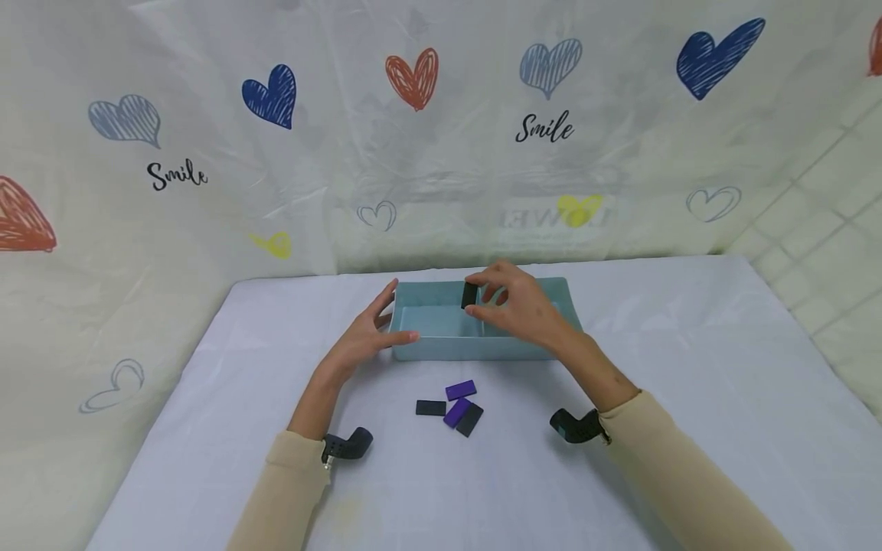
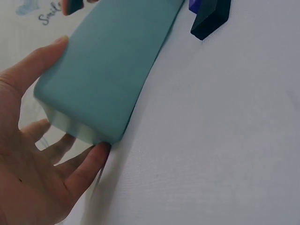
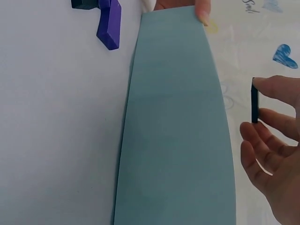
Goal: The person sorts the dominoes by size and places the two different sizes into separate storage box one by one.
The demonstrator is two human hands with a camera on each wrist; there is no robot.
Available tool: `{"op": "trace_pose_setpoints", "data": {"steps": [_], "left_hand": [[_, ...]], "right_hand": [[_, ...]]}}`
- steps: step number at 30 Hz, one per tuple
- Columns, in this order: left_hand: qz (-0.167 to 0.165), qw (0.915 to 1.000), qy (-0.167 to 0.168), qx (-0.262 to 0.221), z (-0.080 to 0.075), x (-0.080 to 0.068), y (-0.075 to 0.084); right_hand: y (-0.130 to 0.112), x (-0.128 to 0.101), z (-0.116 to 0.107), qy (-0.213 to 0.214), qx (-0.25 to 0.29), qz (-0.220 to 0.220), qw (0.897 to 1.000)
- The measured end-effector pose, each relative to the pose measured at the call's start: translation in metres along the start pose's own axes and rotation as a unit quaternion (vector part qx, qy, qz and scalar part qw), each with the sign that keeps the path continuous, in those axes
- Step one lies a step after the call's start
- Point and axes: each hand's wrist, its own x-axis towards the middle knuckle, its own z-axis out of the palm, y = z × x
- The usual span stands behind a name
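A light blue divided box (image 1: 441,349) sits lengthwise near the table's back edge. Its left end is held by my left hand (image 1: 361,337), thumb over the front rim and fingers spread along the end wall (image 2: 77,129). My right hand (image 1: 520,302) pinches a thin black rectangular block (image 1: 469,295) upright between thumb and fingers, above the box near its divider. In the right wrist view this block (image 3: 254,101) shows edge-on. In front of the box lie two purple blocks (image 1: 460,389) and two black blocks (image 1: 430,408); one purple and one black touch.
White cloth covers the table (image 1: 654,337). Behind it hangs a pale sheet (image 1: 455,153) printed with hearts and "Smile". Each wrist wears a black camera on a strap, the left one (image 1: 350,444) and the right one (image 1: 575,426) both above the cloth.
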Motion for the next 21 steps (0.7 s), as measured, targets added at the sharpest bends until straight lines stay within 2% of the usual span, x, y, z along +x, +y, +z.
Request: {"op": "trace_pose_setpoints", "data": {"steps": [10, 21], "left_hand": [[-0.006, 1.0, 0.003, 0.001, 0.0, 0.0, 0.002], [-0.006, 1.0, 0.004, 0.0, 0.002, 0.002, 0.002]], "right_hand": [[0.004, 0.009, 0.0, -0.023, -0.05, 0.019, 0.998], [0.009, 0.017, -0.001, -0.044, -0.077, 0.036, 0.995]]}}
